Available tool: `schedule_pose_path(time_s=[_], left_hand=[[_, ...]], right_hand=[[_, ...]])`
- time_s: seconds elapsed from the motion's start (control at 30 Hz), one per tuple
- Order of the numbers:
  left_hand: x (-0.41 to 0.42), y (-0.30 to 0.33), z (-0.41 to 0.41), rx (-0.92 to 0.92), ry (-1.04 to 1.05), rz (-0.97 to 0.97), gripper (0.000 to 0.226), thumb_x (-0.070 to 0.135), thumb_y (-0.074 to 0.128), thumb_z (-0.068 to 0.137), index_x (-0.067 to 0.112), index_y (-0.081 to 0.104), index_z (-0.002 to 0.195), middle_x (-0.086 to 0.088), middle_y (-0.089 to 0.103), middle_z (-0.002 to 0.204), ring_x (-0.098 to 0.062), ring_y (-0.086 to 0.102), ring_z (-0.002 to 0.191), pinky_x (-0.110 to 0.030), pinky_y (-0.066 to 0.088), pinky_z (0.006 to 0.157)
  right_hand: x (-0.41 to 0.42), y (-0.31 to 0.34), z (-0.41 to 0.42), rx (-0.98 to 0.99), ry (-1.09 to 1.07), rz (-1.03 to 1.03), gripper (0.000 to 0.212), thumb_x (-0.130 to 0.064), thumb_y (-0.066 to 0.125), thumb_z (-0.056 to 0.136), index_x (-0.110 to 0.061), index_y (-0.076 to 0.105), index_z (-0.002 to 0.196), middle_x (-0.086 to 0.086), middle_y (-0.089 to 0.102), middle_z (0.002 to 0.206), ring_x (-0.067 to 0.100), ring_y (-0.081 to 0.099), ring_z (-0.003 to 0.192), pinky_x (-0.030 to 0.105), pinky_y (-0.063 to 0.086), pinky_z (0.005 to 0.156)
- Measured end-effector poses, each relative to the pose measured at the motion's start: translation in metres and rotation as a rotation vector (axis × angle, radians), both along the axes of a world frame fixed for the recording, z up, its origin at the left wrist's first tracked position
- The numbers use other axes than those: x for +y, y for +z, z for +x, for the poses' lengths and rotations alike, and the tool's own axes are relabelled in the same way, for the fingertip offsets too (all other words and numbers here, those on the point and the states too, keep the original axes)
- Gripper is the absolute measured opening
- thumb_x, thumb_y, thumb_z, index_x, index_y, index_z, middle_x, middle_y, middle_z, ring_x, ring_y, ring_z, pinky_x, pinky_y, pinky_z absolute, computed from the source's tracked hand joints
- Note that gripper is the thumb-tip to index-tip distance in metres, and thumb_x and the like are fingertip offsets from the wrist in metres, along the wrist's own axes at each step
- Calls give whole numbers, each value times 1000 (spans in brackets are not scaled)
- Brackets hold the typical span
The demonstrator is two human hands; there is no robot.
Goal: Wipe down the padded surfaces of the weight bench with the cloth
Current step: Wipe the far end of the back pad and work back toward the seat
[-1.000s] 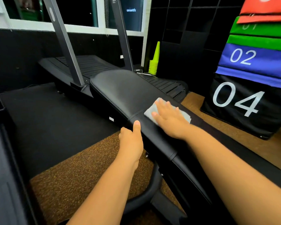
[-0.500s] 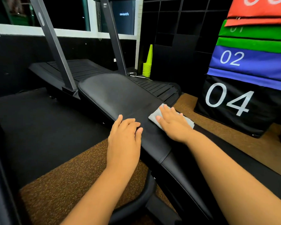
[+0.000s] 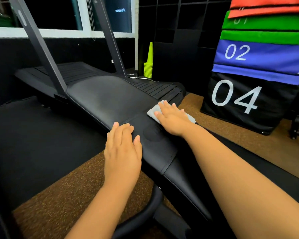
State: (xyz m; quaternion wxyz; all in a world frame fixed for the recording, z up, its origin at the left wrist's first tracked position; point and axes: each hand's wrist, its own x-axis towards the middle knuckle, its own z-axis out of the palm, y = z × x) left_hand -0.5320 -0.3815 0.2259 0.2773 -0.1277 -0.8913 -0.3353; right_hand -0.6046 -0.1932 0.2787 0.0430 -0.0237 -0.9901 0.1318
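While your right hand (image 3: 173, 118) presses flat, fingers straight, on a small pale grey cloth (image 3: 152, 112), the cloth lies on the far edge of the weight bench (image 3: 109, 99), near the seam between its pads. Glossy black padding (smooth, faintly reflective) covers the bench. Your left hand (image 3: 123, 149) rests open on the bench's near edge, fingers relaxed, holding nothing.

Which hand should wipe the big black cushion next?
The right hand, probably: it already presses the grey cloth flat on the bench pad. The left hand only rests there, holding nothing.
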Motion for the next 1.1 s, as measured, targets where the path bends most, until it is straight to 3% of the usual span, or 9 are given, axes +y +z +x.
schedule_pose_path(time_s=[0.13, 0.37, 0.6, 0.7, 0.8, 0.93, 1.1], left_hand=[[-1, 1, 0, -35, -6, -45, 45, 36, 34, 98, 13, 52, 131, 1, 46, 143, -20, 23, 145, -51, 35, 109], [-2, 0, -1, 10, 7, -65, 54, 42, 24, 97, 12, 53, 129, -1, 48, 142, -22, 27, 144, -51, 38, 107], [-1, 3, 0, -13, -3, -67, 42, 34, 35, 98, 11, 53, 129, -1, 48, 142, -24, 26, 145, -52, 36, 109], [-2, 0, -1, 15, -5, -86, 47, 37, 29, 98, 11, 53, 129, -3, 49, 141, -25, 29, 143, -52, 38, 107], [-1, -2, -3, 20, 1, -71, 51, 38, 27, 98, 9, 54, 130, -4, 50, 141, -25, 30, 143, -53, 38, 107], [0, -3, -3, 28, -3, -61, 50, 35, 27, 99, 8, 53, 132, -4, 49, 142, -24, 28, 144, -52, 34, 111], [0, -5, -6, 27, -5, -48, 49, 35, 26, 101, 9, 52, 134, -2, 46, 144, -20, 24, 145, -51, 31, 113]], right_hand=[[-16, -4, 14, -4, 32, 47, 58, -47, 16, 102, -23, 9, 154, -4, -1, 163, 28, 0, 149, 54, 3, 118], [-21, -13, 73, 9, 271, -21, 57, -49, 19, 103, -33, -1, 154, -13, -9, 162, 12, -14, 148, 43, -10, 120], [-5, -8, 34, -7, 14, 43, 58, -46, 17, 103, -24, 7, 155, -4, 0, 164, 26, 0, 150, 54, 2, 119], [-27, -14, 59, 35, 78, 62, 59, -47, 16, 102, -23, 6, 155, -4, -1, 163, 27, -1, 150, 55, 2, 118], [-28, -18, 91, 23, 201, -4, 59, -49, 16, 102, -29, -1, 155, -10, -10, 162, 16, -13, 149, 45, -8, 120], [-4, -14, 74, -29, 175, -14, 58, -49, 17, 103, -32, -2, 154, -12, -10, 162, 14, -13, 149, 42, -9, 120], [17, -5, 15, 12, -12, 5, 58, -48, 19, 102, -23, 11, 154, -4, 4, 163, 28, 7, 149, 53, 8, 117]])
